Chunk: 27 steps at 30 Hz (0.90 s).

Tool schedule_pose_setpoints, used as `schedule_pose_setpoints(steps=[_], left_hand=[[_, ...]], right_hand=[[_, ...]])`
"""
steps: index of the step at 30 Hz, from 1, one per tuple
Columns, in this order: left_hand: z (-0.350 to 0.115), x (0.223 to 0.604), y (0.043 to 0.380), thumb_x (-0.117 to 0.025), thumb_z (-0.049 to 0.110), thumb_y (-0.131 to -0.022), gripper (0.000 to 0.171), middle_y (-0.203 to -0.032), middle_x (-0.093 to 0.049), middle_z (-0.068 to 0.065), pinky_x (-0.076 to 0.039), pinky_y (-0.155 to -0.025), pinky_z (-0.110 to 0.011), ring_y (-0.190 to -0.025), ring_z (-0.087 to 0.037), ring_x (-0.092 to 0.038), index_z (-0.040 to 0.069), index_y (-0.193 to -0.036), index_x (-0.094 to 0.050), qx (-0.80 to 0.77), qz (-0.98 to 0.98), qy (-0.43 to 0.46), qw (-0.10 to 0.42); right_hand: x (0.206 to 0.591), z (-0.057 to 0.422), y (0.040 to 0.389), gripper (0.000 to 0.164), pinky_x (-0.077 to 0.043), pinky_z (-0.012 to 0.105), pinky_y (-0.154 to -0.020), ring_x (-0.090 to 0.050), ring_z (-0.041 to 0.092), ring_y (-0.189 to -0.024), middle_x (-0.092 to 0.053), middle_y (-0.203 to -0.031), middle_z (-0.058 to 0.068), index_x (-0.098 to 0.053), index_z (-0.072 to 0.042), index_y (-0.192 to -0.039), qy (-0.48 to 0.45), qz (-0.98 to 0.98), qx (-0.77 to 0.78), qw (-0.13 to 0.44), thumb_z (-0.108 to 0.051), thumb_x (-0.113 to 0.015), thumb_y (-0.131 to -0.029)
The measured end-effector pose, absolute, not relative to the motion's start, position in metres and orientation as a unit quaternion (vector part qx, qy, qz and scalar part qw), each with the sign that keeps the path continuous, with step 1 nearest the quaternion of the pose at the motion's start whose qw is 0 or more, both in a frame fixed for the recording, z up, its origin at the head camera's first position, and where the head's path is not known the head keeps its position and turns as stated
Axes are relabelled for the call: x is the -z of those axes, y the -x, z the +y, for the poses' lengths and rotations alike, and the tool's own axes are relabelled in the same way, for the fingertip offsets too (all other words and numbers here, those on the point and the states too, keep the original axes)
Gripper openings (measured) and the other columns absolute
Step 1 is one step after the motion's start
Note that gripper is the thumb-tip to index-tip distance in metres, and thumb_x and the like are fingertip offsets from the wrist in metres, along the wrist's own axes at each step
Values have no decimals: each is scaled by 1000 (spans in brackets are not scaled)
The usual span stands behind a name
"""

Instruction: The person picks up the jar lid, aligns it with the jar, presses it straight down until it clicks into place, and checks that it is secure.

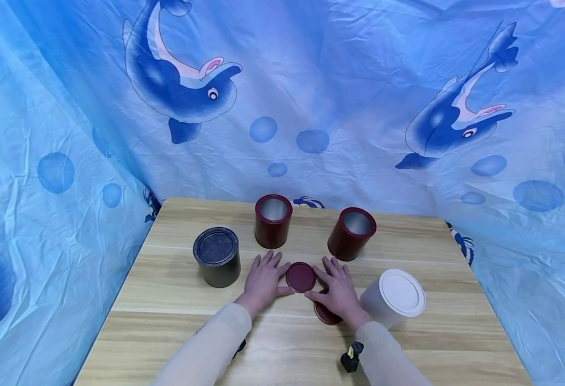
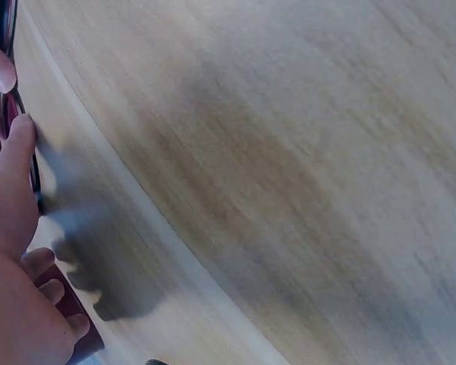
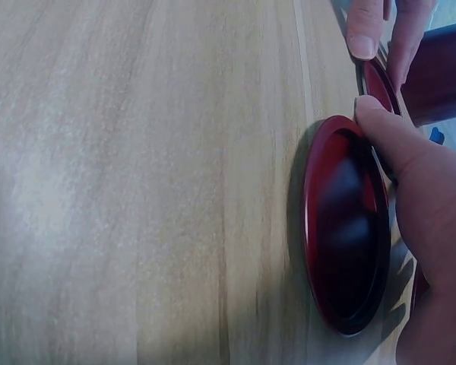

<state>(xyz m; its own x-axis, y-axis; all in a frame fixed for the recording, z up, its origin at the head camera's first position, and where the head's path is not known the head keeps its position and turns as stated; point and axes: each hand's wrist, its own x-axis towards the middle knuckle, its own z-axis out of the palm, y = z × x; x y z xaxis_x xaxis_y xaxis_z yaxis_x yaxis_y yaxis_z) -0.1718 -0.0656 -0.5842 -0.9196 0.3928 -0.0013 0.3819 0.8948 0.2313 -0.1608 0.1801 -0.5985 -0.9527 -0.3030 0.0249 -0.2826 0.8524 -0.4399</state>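
Note:
Between both hands a dark red round lid (image 1: pixel 300 277) lies on the wooden table. The thumb and index finger of my left hand (image 1: pixel 263 279) touch its left edge, with the other fingers spread. On the opposite edge are the thumb and index finger of my right hand (image 1: pixel 337 292). A second dark red lid (image 3: pixel 346 228) rests flat beneath the right hand, which partly covers it in the head view. Beyond the hands stand two open dark red cans, one left (image 1: pixel 273 225) and one right (image 1: pixel 351 236), with silvery insides.
A black lidded can (image 1: pixel 217 257) stands left of the left hand. Close to the right forearm is a white lidded can (image 1: pixel 393 297). The wooden table (image 1: pixel 166 300) ends at a blue dolphin-print cloth (image 1: pixel 359 96) behind and at both sides.

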Motion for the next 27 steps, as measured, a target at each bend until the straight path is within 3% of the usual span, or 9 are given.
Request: schedule_pose_setpoints(steps=[8,27], left_hand=[[-68,588,171,-81,62,-85,78,-162,-51,-15,-30,-126,-61,-157,-39,-37,18,-147,-68,-149,967,-204,25],[-72,594,169,-84,61,-81,78,-161,-53,-13,-31,-126,-59,-156,-38,-39,16,-144,-71,-193,958,-213,-17]], right_hand=[[604,180,162,71,-22,75,-123,-33,51,-155,-47,-162,26,-72,-8,-140,169,952,257,-16,-45,-92,-83],[607,179,161,68,-15,76,-124,-26,48,-159,-43,-166,22,-72,-9,-141,172,933,317,-21,-36,-94,-82]])
